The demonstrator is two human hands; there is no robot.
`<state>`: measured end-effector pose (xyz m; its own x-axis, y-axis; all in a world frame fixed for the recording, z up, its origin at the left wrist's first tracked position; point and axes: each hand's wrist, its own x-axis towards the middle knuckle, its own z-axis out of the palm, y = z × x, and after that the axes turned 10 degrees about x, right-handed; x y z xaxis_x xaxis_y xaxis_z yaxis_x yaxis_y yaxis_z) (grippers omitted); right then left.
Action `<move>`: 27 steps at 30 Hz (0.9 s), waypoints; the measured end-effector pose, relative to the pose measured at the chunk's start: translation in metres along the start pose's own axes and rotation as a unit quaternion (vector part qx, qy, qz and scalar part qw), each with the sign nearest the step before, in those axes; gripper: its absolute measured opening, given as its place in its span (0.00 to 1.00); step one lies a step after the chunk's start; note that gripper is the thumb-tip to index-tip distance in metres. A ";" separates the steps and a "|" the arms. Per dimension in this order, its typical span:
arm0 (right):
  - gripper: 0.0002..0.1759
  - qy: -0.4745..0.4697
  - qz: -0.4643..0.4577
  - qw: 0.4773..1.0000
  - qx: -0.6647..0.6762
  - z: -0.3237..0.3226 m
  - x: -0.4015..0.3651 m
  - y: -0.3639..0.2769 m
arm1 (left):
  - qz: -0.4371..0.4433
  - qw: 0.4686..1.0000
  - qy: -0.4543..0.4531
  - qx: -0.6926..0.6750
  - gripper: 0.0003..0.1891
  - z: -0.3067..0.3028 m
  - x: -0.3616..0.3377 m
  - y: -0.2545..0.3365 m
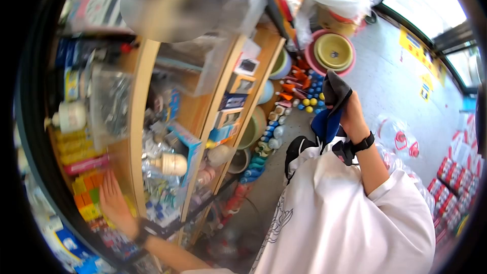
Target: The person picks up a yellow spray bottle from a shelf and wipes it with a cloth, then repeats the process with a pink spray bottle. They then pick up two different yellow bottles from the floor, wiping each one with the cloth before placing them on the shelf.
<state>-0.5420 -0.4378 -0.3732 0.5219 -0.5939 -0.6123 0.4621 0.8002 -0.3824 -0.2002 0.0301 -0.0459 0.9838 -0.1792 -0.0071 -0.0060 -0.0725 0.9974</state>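
The left hand point(116, 200) is the nearer to the shelf point(138, 122), its flat, outstretched fingers just beside the small orange and yellow boxes point(82, 200); it holds nothing visible, and I cannot tell whether it touches them. Well apart, the right hand point(354, 116) is closed around a dark cloth point(327, 122), whose long axis runs roughly up and down the view

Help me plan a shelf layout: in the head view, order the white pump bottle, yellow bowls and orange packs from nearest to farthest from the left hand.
1. Orange packs: right beside the left hand.
2. White pump bottle: farther up, at the picture's left.
3. Yellow bowls: across at upper right, inside the pink basin.
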 end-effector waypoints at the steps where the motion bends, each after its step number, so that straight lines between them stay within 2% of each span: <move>1: 0.15 0.008 0.025 0.999 0.032 -0.010 -0.001 -0.013 | 0.064 0.998 0.006 0.022 0.27 0.028 -0.027 -0.009; 3: 0.18 0.013 -0.004 0.998 0.055 -0.042 0.002 -0.034 | 0.162 0.960 0.076 0.215 0.25 0.111 -0.090 -0.030; 5: 0.20 0.067 0.055 0.993 0.083 -0.076 0.006 -0.049 | 0.206 0.929 0.074 0.297 0.23 0.147 -0.122 -0.065; 7: 0.20 0.056 0.053 0.992 0.096 -0.114 0.008 -0.050 | 0.309 0.865 -0.044 0.392 0.18 0.192 -0.146 -0.109; 9: 0.20 0.166 0.005 0.986 0.000 -0.160 0.020 -0.038 | 0.241 0.860 -0.217 0.394 0.12 0.251 -0.167 -0.145; 10: 0.15 0.161 -0.046 0.985 -0.038 -0.194 0.030 -0.026 | 0.232 0.833 -0.307 0.397 0.12 0.277 -0.169 -0.161; 11: 0.15 0.174 -0.047 0.983 -0.034 -0.215 0.035 -0.013 | 0.221 0.799 -0.395 0.396 0.12 0.301 -0.169 -0.180; 12: 0.15 0.217 -0.153 0.902 -0.341 -0.231 0.037 -0.001 | 0.184 0.794 -0.440 0.377 0.13 0.322 -0.170 -0.207; 13: 0.16 0.234 -0.229 0.719 -0.613 -0.250 0.034 0.008 | 0.143 0.786 -0.483 0.358 0.14 0.338 -0.173 -0.236; 14: 0.21 0.273 -0.088 0.709 -0.645 -0.225 0.021 -0.002 | 0.088 0.783 -0.506 0.352 0.15 0.352 -0.175 -0.264; 17: 0.22 0.315 -0.077 0.744 -0.585 -0.264 0.024 0.016 | -0.077 0.775 -0.536 0.327 0.16 0.382 -0.178 -0.364; 18: 0.23 0.337 -0.124 0.766 -0.533 -0.307 0.035 0.035 | -0.119 0.768 -0.544 0.317 0.17 0.389 -0.177 -0.402; 19: 0.24 0.358 -0.108 0.786 -0.493 -0.335 0.041 0.045 | -0.125 0.755 -0.556 0.325 0.17 0.391 -0.178 -0.445; 21: 0.24 0.417 -0.088 0.824 -0.373 -0.391 0.057 0.072 | -0.211 0.771 -0.504 0.326 0.17 0.395 -0.180 -0.537; 22: 0.24 0.426 -0.079 0.823 -0.368 -0.392 0.067 0.074 | -0.217 0.763 -0.510 0.333 0.17 0.399 -0.180 -0.573; 24: 0.29 0.453 -0.004 0.873 -0.180 -0.398 0.073 0.084 | -0.199 0.726 -0.503 0.426 0.17 0.397 -0.189 -0.645; 25: 0.33 0.418 -0.003 0.885 -0.204 -0.414 0.076 0.098 | -0.201 0.719 -0.510 0.427 0.17 0.399 -0.194 -0.688; 27: 0.35 0.390 -0.038 0.875 -0.285 -0.449 0.082 0.131 | -0.254 0.720 -0.501 0.408 0.17 0.386 -0.213 -0.762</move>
<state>-0.7611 -0.3445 -0.7844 -0.2447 -0.5876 -0.7713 -0.0733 0.8044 -0.5895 -0.4748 -0.2556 -0.8322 0.2761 -0.5148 -0.8116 -0.1963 -0.8569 0.4767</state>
